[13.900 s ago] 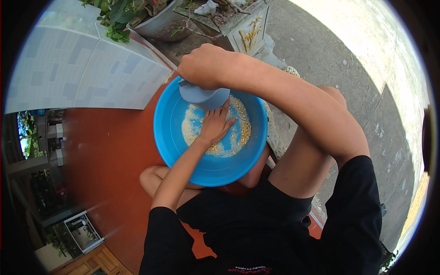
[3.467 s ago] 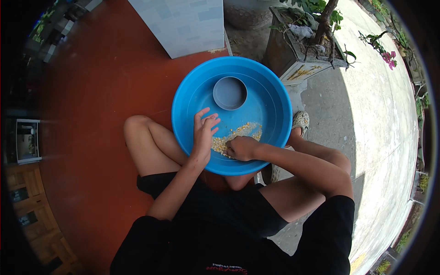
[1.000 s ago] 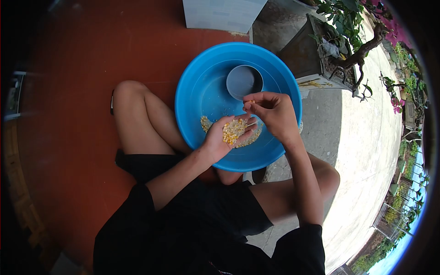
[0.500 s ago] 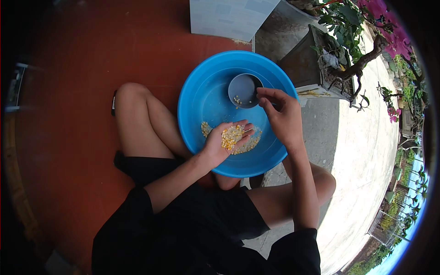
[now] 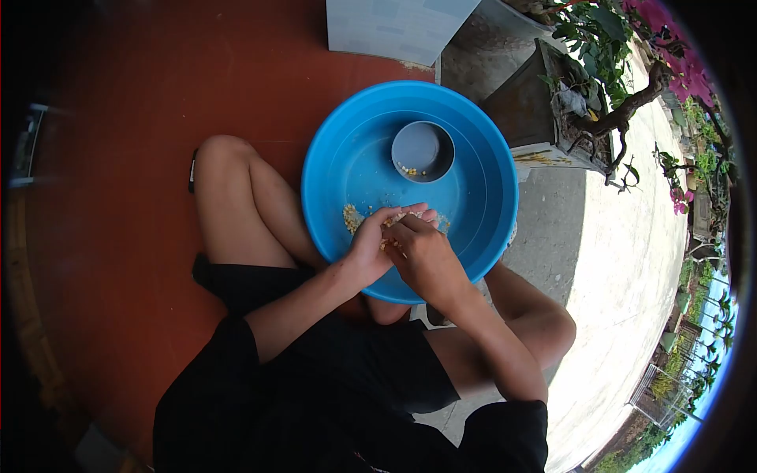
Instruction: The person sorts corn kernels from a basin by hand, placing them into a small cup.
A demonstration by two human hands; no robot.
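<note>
Over the near side of a blue plastic basin [image 5: 482, 236], my left hand [image 5: 369, 243] lies palm up, cupped around a heap of corn kernels [image 5: 402, 219]. My right hand [image 5: 434, 262] reaches over that palm, its fingers bent down into the kernels; the fingertips are partly hidden. Inside the basin, toward its far side, stands a small grey bowl [image 5: 422, 142] with several kernels on its bottom. More loose kernels [image 5: 352, 217] lie on the basin floor beside and under my left hand.
The basin sits between my folded legs, partly on a red floor [image 5: 158, 94] and partly over grey concrete [image 5: 544, 229]. A pale box-like block [image 5: 394, 31] stands beyond it. Right of the basin is a planter [image 5: 524, 94] with a woody, pink-flowered plant [image 5: 631, 106].
My right hand has moved from the grey bowl's rim down to the kernels in my left palm. More kernels now show in the bowl. My left hand stays nearly in place.
</note>
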